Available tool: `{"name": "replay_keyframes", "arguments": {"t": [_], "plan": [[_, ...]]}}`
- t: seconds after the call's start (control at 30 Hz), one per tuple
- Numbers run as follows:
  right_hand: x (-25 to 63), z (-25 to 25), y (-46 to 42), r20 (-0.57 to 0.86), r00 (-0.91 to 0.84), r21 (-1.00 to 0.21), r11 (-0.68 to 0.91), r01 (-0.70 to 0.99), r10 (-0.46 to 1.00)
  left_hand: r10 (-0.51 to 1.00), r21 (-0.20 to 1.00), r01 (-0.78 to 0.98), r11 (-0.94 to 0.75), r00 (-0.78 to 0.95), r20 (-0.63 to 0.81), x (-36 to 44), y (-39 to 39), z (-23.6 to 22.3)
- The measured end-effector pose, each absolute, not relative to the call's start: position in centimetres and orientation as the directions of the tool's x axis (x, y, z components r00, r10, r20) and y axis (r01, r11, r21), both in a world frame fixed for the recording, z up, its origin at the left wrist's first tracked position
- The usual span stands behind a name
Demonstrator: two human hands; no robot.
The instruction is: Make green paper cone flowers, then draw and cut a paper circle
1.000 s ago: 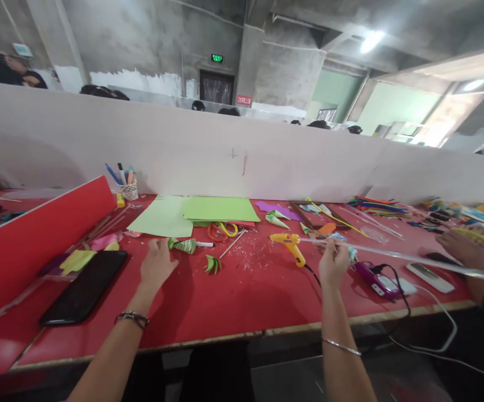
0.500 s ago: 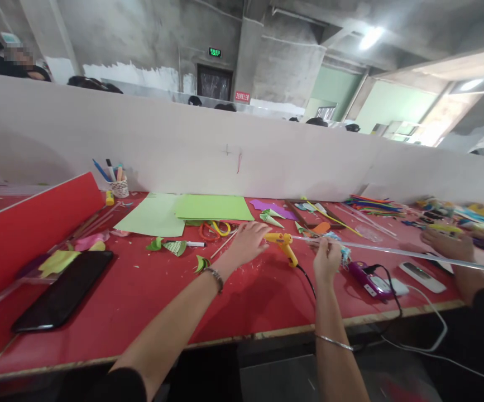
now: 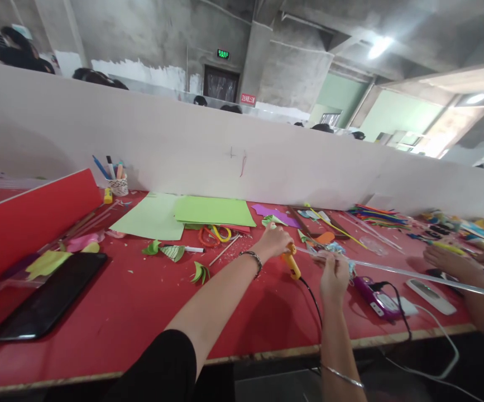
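My left hand (image 3: 274,241) is closed over the body of a yellow hot glue gun (image 3: 292,264), whose handle and black cord point down toward the table's front. The gun's nozzle is hidden under my fingers. A long clear glue stick (image 3: 392,268) runs from the back of the gun far off to the right. My right hand (image 3: 334,271) pinches this stick a short way behind the gun. Under and beside my right hand lies light blue crumpled material (image 3: 344,251). A rolled green paper cone (image 3: 273,220) lies just behind my left hand.
Green paper sheets (image 3: 214,211), scissors (image 3: 221,233) and leaf-like paper scraps (image 3: 200,272) lie to the left. A black phone (image 3: 53,296) is at far left. Right of me are a purple device (image 3: 375,298), a white remote-like object (image 3: 431,296) and a co-worker's hand (image 3: 446,259).
My left hand has moved right and closed over the glue gun's body, from fingers spread beside its nozzle. My right hand stays on the glue stick. The view has shifted slightly.
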State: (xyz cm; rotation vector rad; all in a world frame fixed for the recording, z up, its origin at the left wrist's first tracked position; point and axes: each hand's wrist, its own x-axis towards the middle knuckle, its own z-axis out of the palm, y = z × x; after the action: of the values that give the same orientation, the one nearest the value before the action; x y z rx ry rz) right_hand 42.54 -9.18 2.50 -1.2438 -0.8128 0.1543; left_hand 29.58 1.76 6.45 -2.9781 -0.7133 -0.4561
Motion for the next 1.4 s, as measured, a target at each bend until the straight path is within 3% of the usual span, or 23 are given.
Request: {"name": "replay_keyframes", "arguments": {"t": [0.3,0.57,0.87,1.0,1.23,1.4], "plan": [[42.4,1.8,-8.9,0.435,0.750,-0.891,0.356,0.281,0.498,0.349,-0.020,0.371,-0.929,0.890,0.294,30.1,2.3,6.8],[42.9,3.1,-8.2,0.432,0.694,-0.895,0.372,0.248,0.576,0.381,0.081,0.373,-0.924,0.884,0.273,29.3,1.9,7.1],[40.2,5.5,-9.3,0.537,0.584,-0.837,0.299,0.457,0.609,0.395,0.203,0.360,-0.911,0.902,0.175,26.5,1.2,8.9],[39.6,6.2,-9.9,0.470,0.560,-0.876,0.281,0.393,0.682,0.443,0.215,0.414,-0.884,0.890,0.109,25.6,0.4,9.1],[40.0,4.2,-11.1,0.408,0.588,-0.913,0.292,0.287,0.698,0.491,0.294,0.440,-0.849,0.862,0.128,25.6,0.1,8.1],[39.6,3.2,-10.1,0.361,0.548,-0.931,0.256,0.261,0.755,0.532,0.254,0.495,-0.831,0.840,0.105,25.7,0.5,7.9]]}}
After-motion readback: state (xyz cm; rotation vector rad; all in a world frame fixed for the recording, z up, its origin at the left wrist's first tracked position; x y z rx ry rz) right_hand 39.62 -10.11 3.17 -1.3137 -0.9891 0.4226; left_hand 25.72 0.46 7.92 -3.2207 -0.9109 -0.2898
